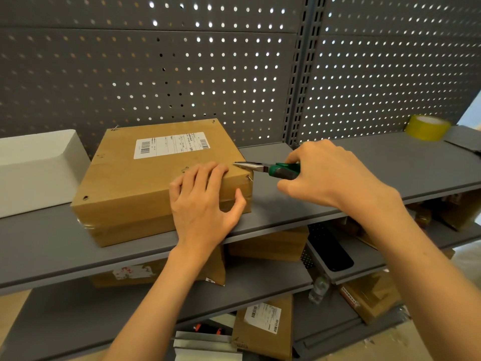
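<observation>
A brown cardboard box [145,178] with a white shipping label [170,145] lies on the grey top shelf [338,199]. My left hand [205,201] holds the box's near right corner, fingers on the lid and thumb on the front face. My right hand [330,173] grips green-handled needle-nose pliers [265,168]. Their thin jaws point left and reach the box's right top edge, close to my left fingertips. A bent metal staple [250,178] sticks out at the box's right corner, just below the jaws.
A white tray [39,168] sits left of the box. A yellow tape roll [428,127] stands at the shelf's far right. Grey pegboard [182,74] backs the shelf. Lower shelves hold more cardboard boxes [263,329], a black object [329,247] and a plastic bottle [318,289].
</observation>
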The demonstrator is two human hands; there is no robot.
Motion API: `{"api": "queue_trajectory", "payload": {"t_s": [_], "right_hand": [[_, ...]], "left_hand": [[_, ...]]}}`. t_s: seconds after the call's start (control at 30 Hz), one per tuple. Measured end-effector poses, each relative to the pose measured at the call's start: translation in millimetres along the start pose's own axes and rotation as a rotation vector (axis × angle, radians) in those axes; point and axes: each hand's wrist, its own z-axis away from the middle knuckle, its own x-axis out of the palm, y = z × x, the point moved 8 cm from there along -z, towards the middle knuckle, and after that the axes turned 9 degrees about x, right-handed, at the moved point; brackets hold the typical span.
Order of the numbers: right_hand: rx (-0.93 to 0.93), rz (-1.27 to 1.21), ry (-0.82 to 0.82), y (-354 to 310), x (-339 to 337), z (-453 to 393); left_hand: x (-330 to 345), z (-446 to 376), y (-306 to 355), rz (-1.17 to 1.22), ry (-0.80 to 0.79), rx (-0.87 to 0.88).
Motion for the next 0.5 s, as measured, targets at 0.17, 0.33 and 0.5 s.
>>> {"api": "queue_trajectory", "payload": {"t_s": [0.17,0.33,0.5], "right_hand": [[0.019,-0.003,0.004,0.6,2.3,-1.3],[0.033,-0.039,0.007,-1.3,6.0,-3.4],[0.037,-0.075,0.01,-2.6,7.0,-6.3]], "left_hand": [[0.8,1.0,0.1,-0.003,0.0,-0.002],[0.7,1.3,-1.1,-0.003,-0.001,-0.011],[1.0,0.7,-0.6,0.002,0.001,-0.007]]}}
